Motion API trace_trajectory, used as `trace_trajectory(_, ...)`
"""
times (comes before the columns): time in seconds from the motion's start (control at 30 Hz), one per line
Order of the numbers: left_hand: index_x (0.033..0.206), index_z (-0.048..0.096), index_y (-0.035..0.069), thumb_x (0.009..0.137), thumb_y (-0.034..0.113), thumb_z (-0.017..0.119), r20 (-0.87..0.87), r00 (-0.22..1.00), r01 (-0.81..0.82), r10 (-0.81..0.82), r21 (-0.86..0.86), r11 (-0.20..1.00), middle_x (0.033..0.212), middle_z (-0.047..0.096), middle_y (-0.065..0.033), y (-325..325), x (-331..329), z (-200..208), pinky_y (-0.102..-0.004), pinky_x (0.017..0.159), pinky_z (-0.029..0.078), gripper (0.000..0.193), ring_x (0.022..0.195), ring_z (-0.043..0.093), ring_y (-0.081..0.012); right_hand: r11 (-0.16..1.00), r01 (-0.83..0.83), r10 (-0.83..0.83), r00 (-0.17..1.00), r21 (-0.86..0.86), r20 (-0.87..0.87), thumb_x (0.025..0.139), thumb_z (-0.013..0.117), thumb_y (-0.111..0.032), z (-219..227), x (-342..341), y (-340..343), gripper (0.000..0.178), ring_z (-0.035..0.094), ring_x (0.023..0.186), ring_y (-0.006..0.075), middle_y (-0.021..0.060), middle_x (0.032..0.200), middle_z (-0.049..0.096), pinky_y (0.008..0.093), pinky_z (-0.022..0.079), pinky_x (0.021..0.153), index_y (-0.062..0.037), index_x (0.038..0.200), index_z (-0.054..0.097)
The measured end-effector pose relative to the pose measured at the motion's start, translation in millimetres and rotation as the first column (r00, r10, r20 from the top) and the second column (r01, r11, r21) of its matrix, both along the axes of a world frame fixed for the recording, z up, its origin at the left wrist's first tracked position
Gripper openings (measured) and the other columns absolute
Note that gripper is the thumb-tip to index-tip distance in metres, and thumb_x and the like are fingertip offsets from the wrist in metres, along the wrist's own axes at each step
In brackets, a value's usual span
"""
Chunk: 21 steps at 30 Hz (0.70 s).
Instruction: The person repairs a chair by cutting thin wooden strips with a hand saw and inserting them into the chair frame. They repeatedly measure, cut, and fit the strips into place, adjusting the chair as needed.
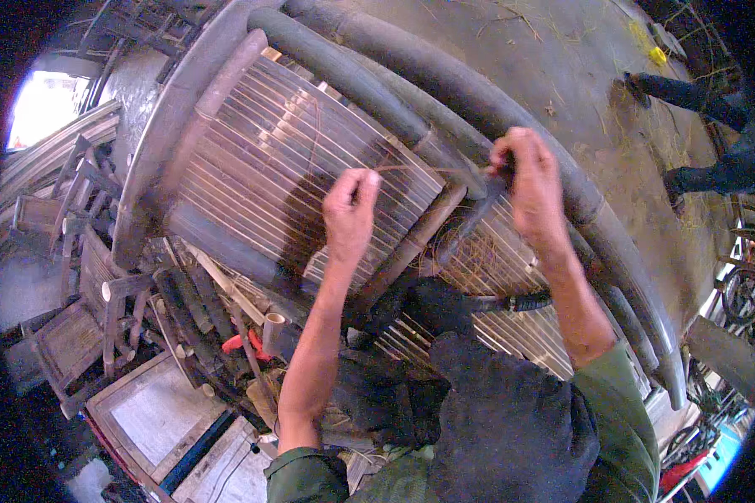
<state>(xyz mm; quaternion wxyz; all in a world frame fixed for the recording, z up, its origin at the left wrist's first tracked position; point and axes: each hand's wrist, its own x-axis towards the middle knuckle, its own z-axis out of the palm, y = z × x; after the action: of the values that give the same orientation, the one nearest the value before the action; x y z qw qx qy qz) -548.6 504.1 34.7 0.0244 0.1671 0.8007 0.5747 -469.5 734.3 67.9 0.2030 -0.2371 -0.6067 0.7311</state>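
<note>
Dark bamboo chairs (67, 344) crowd the left edge of the frame, with cut bamboo poles (195, 312) lying right of them and a pale-panelled wooden frame (161, 415) at lower left. A small red object (245, 342) sits near the pole ends.

Across the upper left and centre stretches slatted bamboo furniture (226, 159), its thin slats bordered by thick grey-brown poles. Over these slats, near the middle, the left hand (350, 205) is nearly closed, thumb and forefinger pinching one end of a thin brown strip (432, 169). The strip runs rightward through the upper middle of the frame, between both hands. Below it, a tangle of fine strips (476, 258) lies on the slats.

Right of centre, the right hand (530, 184) has its fingers curled in, gripping the strip's other side. At far right, another person's dark-trousered legs (703, 99) show above the littered floor (637, 226).
</note>
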Motion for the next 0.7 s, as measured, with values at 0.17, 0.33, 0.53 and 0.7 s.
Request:
trace_trajectory(0.17,0.088,0.063,-0.002,0.093,0.018,0.061,-0.01,0.995,-0.095,0.095,-0.128,0.987,0.068,0.056,-0.0043,20.6,-16.5,4.6,-0.0282,0.058,0.042,0.021,0.063,0.048,-0.0097,0.843,-0.068,-0.052,0.977,0.534,0.206,0.095,0.057,-0.028,-89.8,-1.8,-12.4,0.027,0.062,0.075,0.0286,0.0129,0.081,0.064,0.0373,0.049,0.071,-0.002,0.093,0.063)
trace_trajectory(0.33,0.088,0.063,-0.003,0.092,0.017,0.062,-0.07,0.992,-0.117,0.106,-0.172,0.978,0.068,0.058,-0.008,24.3,-20.8,-3.4,-0.0289,0.06,0.044,0.021,0.062,0.05,-0.0119,0.736,-0.222,-0.025,0.935,0.639,0.354,0.091,0.062,-0.024,-104.0,4.5,-34.7,0.023,0.065,0.081,0.0319,0.0182,0.093,0.067,0.0369,0.049,0.071,-0.0015,0.098,0.066)
trace_trajectory(0.53,0.089,0.064,-0.003,0.092,0.015,0.061,-0.111,0.991,-0.079,0.073,-0.044,0.996,0.069,0.059,-0.008,35.6,-14.0,5.1,-0.0286,0.061,0.046,0.019,0.064,0.052,-0.0114,0.688,0.032,-0.223,0.96,0.725,0.168,0.09,0.064,-0.019,-105.8,9.3,-30.5,0.019,0.065,0.082,0.0346,0.0178,0.091,0.066,0.0378,0.05,0.07,-0.0014,0.095,0.067)
trace_trajectory(0.7,0.088,0.064,-0.003,0.091,0.015,0.062,-0.105,0.992,-0.077,0.066,-0.103,0.992,0.07,0.061,-0.0081,35.0,-15.2,-0.2,-0.0295,0.059,0.046,0.018,0.061,0.053,-0.0119,0.581,-0.09,-0.194,0.95,0.809,0.245,0.089,0.065,-0.026,-103.8,16.3,-30.9,0.02,0.066,0.08,0.0325,0.0138,0.089,0.067,0.0389,0.051,0.066,-0.0065,0.092,0.068)
